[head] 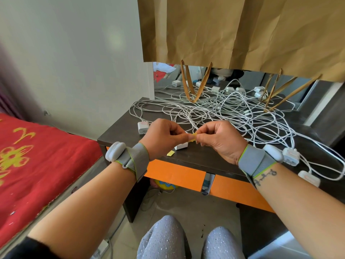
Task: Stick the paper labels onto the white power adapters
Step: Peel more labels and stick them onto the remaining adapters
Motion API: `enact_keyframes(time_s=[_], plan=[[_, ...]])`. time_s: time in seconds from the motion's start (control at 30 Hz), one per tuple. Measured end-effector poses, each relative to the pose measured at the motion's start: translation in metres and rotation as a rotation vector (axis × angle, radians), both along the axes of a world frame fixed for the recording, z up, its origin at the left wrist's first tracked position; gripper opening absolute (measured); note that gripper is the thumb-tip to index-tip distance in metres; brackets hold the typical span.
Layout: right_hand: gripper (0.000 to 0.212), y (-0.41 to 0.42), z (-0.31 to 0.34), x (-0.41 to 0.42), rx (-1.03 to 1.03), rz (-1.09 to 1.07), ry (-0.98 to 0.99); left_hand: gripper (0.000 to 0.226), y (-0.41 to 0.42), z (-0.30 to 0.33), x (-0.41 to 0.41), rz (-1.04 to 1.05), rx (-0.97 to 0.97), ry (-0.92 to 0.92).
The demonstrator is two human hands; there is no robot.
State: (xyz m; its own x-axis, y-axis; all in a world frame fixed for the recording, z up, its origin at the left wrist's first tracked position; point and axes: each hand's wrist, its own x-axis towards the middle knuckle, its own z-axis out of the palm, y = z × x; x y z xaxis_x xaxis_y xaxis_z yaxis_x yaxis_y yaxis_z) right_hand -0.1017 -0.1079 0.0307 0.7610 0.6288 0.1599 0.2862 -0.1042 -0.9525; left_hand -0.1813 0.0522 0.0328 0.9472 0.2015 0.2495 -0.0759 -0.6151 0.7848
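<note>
Dark surface with orange drawer fronts is where I'm working, and it's buried under a big tangle of white cables, with a brown paper bag hanging over the far side. My left hand and right hand are up close together above the near edge, both pinching the same little yellowish paper label between thumb and fingertips, so the label is held in the air between them. Right below my left hand there's a white power adapter sitting on the surface, partly hidden by my fingers, and a small yellow scrap lies just beside it. Another adapter sits just past my left hand, and two more are out beyond my right wrist. Red patterned bed off to the left of my left arm.
</note>
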Motion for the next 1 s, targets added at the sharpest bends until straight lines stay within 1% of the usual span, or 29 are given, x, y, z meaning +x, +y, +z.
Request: enact_keyframes(time_s=[0.07,0.2,0.33,0.43,0.6,0.73,0.83,1.0], plan=[[0.021,0.001,-0.001,-0.001,0.011,-0.015,0.010,0.025,0.000,0.000,0.000,-0.006,0.001,0.012],[0.020,0.004,-0.002,-0.003,0.033,-0.045,0.036,0.026,-0.003,0.000,0.000,-0.007,0.075,0.022],[0.023,0.006,-0.002,-0.005,0.059,-0.038,0.102,0.026,-0.005,0.000,-0.002,0.003,0.116,0.034],[0.021,0.007,-0.003,-0.006,0.063,-0.030,0.130,0.025,-0.005,0.001,-0.003,0.003,0.121,0.045],[0.021,0.006,-0.003,-0.007,0.083,-0.009,0.192,0.025,-0.004,0.001,-0.004,0.005,0.113,0.054],[0.022,0.001,-0.003,-0.006,0.113,0.050,0.265,0.026,-0.002,0.000,-0.004,-0.011,0.106,0.052],[0.019,-0.002,-0.002,-0.005,0.117,0.100,0.298,0.027,0.000,0.000,-0.005,-0.040,0.055,0.063],[0.014,-0.005,0.001,-0.002,0.098,0.139,0.297,0.030,0.003,0.000,-0.003,-0.041,0.019,0.062]])
